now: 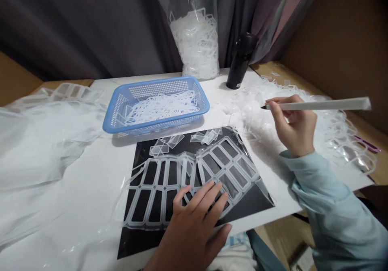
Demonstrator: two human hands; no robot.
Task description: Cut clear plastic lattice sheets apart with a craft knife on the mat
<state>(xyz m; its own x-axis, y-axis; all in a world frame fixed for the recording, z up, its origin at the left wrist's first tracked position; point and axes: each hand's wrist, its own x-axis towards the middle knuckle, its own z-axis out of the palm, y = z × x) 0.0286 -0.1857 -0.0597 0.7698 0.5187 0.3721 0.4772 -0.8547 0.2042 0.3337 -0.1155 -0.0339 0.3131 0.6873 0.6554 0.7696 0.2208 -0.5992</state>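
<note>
My left hand point(197, 218) lies flat with spread fingers on a translucent plastic lattice point(151, 194) of rectangular cells, which rests on a glossy black sheet point(136, 238). Several loose rectangular plastic pieces point(172, 141) lie along the sheet's far part. My right hand point(294, 123) is raised above the white surface to the right of the sheet. It grips a long white pen-like tool point(321, 105) with a dark tip pointing left. A pile of white plastic scraps point(257, 113) lies just beyond and below that hand.
A blue perforated basket point(117, 117) holds white plastic strips. Behind it stand a clear bag of white scraps point(194, 40) and a black bottle point(241, 61). Translucent film point(45, 150) spreads over the left side. Dark curtains and cardboard walls enclose the white work surface point(91, 230).
</note>
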